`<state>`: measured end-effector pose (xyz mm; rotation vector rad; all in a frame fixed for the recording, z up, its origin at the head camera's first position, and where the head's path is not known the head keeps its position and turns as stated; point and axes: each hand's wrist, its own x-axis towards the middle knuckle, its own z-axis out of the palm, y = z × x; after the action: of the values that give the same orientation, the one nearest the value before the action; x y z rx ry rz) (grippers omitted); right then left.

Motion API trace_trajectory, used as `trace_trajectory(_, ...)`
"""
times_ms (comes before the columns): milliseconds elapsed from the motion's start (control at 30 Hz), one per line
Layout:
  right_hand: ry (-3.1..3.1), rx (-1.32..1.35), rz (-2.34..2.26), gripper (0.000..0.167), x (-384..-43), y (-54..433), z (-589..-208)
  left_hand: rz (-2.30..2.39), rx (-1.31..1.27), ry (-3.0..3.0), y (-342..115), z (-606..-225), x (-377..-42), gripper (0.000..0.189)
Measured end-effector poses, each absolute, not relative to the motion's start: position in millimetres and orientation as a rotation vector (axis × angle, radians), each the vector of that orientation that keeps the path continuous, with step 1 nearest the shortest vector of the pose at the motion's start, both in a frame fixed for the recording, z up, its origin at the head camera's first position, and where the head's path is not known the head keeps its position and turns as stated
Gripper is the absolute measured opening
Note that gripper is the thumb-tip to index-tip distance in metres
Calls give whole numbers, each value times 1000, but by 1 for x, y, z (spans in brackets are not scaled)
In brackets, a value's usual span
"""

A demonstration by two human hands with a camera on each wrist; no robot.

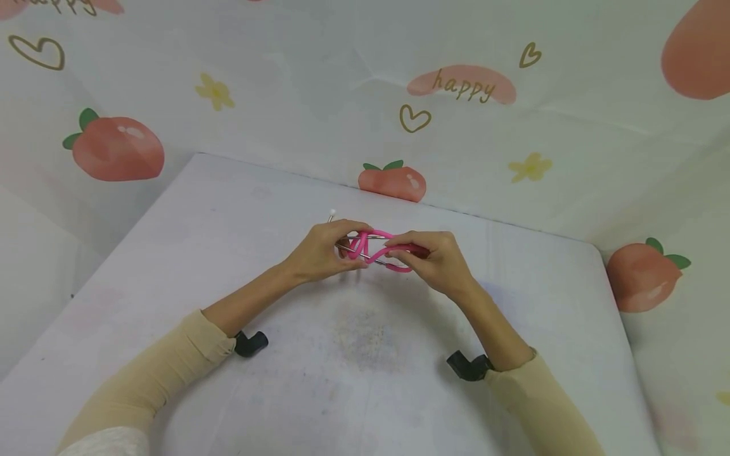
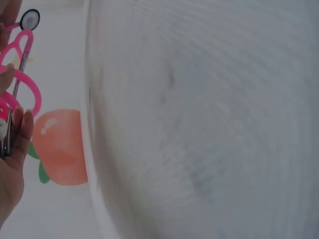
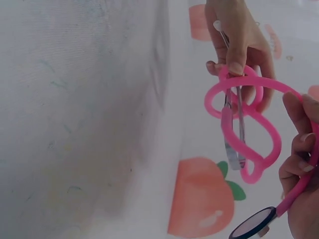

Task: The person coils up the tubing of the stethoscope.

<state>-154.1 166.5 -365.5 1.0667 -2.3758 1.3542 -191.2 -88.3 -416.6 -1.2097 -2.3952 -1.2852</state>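
Between my two hands, raised over the table, is a stethoscope with pink tubing (image 1: 363, 246) and metal ear tubes. My left hand (image 1: 325, 253) pinches the ear tubes and the pink loop wound around them; a white ear tip (image 1: 332, 212) sticks up beyond it. To the right, my right hand (image 1: 439, 258) grips a length of the tubing. In the right wrist view the dark-rimmed chest piece (image 3: 253, 224) hangs out below the right hand's fingers. The left wrist view shows the left hand (image 2: 12, 172) only partly, at the left edge.
The white-covered table (image 1: 274, 392) spreads beneath both hands, with a worn grey patch in the middle. Behind it rises a white backdrop (image 1: 308, 69) printed with peaches, hearts and flowers. A black fitting (image 1: 251, 344) sits at the left wrist, another (image 1: 467, 366) at the right.
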Motion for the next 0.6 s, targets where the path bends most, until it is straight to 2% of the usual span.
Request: trace_trajectory(600, -2302, 1071, 1345, 19, -172, 164, -362, -1294, -1200, -2411, -86, -414, -187, 54)
